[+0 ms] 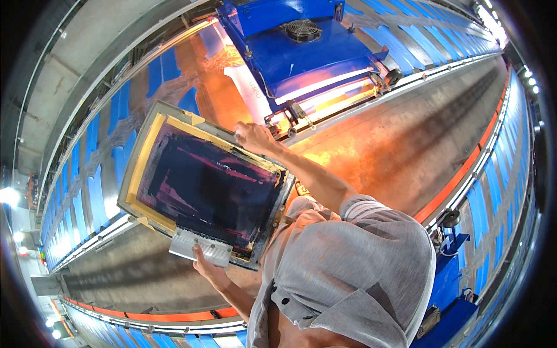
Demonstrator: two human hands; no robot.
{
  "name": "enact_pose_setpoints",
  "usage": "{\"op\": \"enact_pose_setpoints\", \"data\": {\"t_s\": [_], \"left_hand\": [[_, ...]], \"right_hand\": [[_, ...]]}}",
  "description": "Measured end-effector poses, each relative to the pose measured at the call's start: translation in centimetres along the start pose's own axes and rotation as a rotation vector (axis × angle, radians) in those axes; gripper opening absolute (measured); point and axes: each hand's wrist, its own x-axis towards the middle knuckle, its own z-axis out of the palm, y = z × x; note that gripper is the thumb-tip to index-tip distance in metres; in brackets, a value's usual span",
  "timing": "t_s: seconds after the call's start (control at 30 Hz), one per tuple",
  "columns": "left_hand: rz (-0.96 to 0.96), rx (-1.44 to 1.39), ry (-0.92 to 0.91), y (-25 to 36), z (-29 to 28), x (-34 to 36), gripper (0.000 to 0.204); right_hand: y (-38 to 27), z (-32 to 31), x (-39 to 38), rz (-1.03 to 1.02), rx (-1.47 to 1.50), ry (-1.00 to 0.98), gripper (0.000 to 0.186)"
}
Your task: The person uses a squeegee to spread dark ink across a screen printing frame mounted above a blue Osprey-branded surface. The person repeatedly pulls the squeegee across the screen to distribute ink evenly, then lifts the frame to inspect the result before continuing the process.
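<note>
A screen printing frame (209, 180) is held tilted in front of me, its mesh smeared with dark ink and magenta streaks and bordered with yellow tape. My right hand (255, 138) is closed on the frame's far right edge. At the near left side, my left hand (208, 264) grips a ribbed silver squeegee (194, 246), thumb on its face and the other fingers hidden behind. The squeegee overlaps the frame's near edge; whether that hand also bears the frame cannot be seen.
A long printing table (110, 151) with blue cloth pieces runs beyond the frame. On it stands a blue heater unit (313, 58) with a fan, glowing orange underneath. Concrete floor (377, 156) lies between tables. Another blue machine (447, 290) stands behind me, right.
</note>
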Motion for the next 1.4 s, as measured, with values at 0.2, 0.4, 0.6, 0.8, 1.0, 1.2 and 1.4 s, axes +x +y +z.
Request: {"op": "enact_pose_setpoints", "data": {"t_s": [0.2, 0.4, 0.6, 0.8, 1.0, 1.2, 1.4], "left_hand": [[-0.023, -0.02, 0.006, -1.6, 0.4, 2.2, 0.07], [-0.008, -0.062, -0.001, -4.1, 0.2, 4.3, 0.073], [-0.011, -0.043, 0.085, -8.0, -2.6, 1.2, 0.08], [0.029, 0.069, 0.164, -2.9, 0.6, -1.4, 0.083], [-0.062, 0.038, 0.046, -2.2, 3.5, 11.0, 0.064], [-0.173, 0.028, -0.016, -5.7, 11.9, 15.4, 0.052], [-0.224, 0.086, -0.163, -7.4, 14.6, 17.7, 0.061]], "right_hand": [[1.1, 0.6, 0.9, -0.024, -0.071, 0.031, 0.025], [2.6, 1.0, 2.2, -0.107, -0.071, 0.03, 0.029], [3.0, 2.5, -2.0, -0.055, 0.038, 0.014, 0.032], [2.4, -1.4, -1.0, 0.018, 0.124, -0.04, 0.041], [7.0, -0.2, 3.0, 0.127, -0.004, -0.065, 0.038], [12.7, -3.4, 2.2, 0.322, 0.016, 0.09, 0.038], [15.4, -4.8, 1.5, 0.43, 0.007, 0.117, 0.044]]}}
